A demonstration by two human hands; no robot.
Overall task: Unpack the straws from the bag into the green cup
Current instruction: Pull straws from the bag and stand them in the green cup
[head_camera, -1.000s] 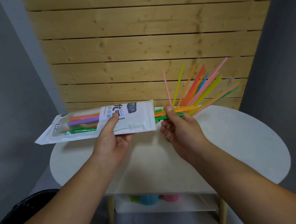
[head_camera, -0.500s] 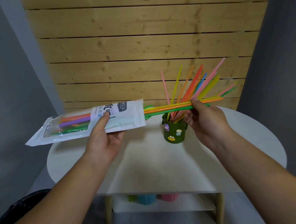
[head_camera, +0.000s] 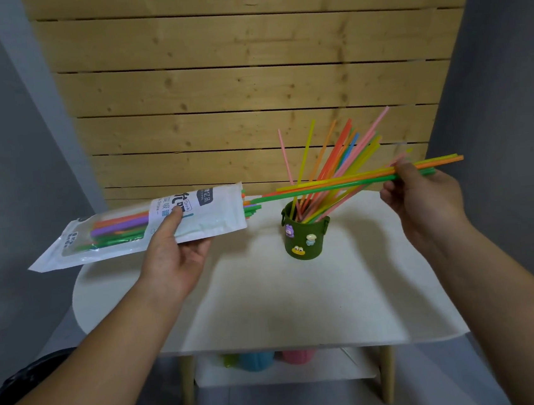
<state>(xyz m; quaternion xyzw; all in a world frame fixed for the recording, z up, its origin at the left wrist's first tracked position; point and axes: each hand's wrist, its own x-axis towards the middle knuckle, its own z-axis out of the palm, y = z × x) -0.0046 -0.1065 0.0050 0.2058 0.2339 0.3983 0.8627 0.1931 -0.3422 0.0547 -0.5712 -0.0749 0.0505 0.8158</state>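
Several straws (head_camera: 339, 183) are now coming clear of the bag (head_camera: 208, 220), the right hand (head_camera: 423, 199) pinching them at 3 o'clock above the cup (head_camera: 305, 238) while the left hand (head_camera: 179, 254) is gripping the bag over the counter (head_camera: 269, 301).

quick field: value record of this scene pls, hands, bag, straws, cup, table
left hand: holds the bag, thumb on top
bag: roughly level above the table, open end toward the cup, straws still inside
right hand: pinches a few pulled straws
pulled straws: green, orange, yellow; nearly level, clear of the bag mouth, above the cup
green cup: upright on the table, many straws fanned out in it
table: white, rounded, shelf beneath
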